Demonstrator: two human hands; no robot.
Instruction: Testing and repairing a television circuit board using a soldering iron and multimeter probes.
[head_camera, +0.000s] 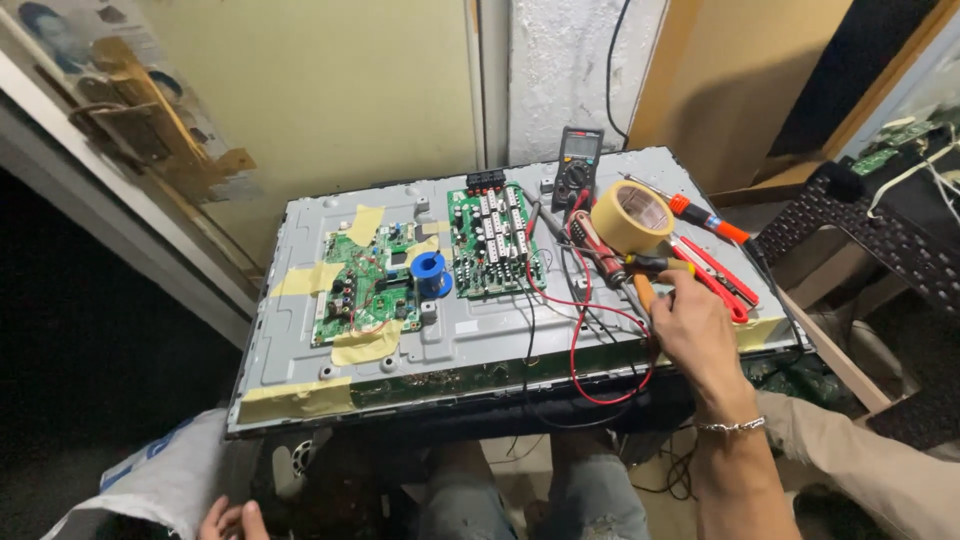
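My right hand (692, 325) reaches over the right part of a grey metal television back panel (470, 340) that lies flat. Its fingers close on an orange-handled tool (644, 293) beside a yellow-and-black handle (655, 265). Just beyond stands a roll of tan tape (630, 215). A thin bracelet circles the wrist. My left hand (230, 520) shows only its fingers at the bottom edge, next to a white sack (160, 480); whether it holds anything is hidden.
Two green circuit boards (370, 285) (492, 240) sit on the panel, with a blue solder spool (430, 272) between them. A black multimeter (577, 160) with red leads (580, 340), red-handled screwdrivers (705, 218) and red cutters (720, 275) lie to the right. A black perforated stool (860, 235) stands beyond.
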